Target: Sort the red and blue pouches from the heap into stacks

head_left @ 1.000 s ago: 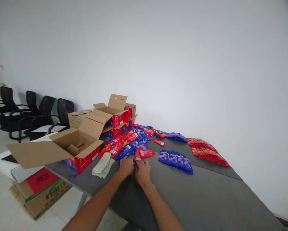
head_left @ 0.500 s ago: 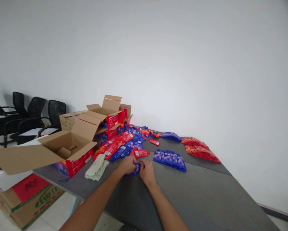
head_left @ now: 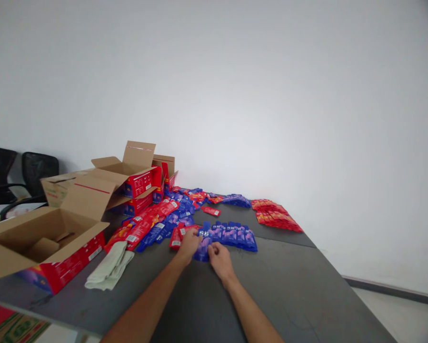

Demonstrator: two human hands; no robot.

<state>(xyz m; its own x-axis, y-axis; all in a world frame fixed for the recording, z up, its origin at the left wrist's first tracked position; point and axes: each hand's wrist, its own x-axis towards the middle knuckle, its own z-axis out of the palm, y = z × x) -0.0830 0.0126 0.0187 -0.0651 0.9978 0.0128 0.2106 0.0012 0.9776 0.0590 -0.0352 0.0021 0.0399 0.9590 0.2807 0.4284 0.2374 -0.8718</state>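
Note:
A blue pouch (head_left: 204,248) with white lettering is between my two hands, lying at the left end of an overlapped row of blue pouches (head_left: 237,236). My left hand (head_left: 188,244) is closed on the pouch's left side. At its lower right edge, my right hand (head_left: 221,261) has its fingers pinched on the same pouch. Red pouches (head_left: 175,238) lie just beyond my left hand, partly hidden by it. Farther left spreads a loose heap of red pouches (head_left: 145,221) and blue pouches (head_left: 178,216).
An open carton (head_left: 74,259) stands at the table's left, with more open cartons (head_left: 140,186) behind. A folded pale cloth (head_left: 110,269) lies near it. Rows of red pouches (head_left: 276,216) and blue pouches (head_left: 236,200) sit toward the wall. Black chairs (head_left: 38,171) stand left.
Both hands have brought the blue pouch right, up against the row of blue pouches, and its printed face now shows more. The view has turned to the right.

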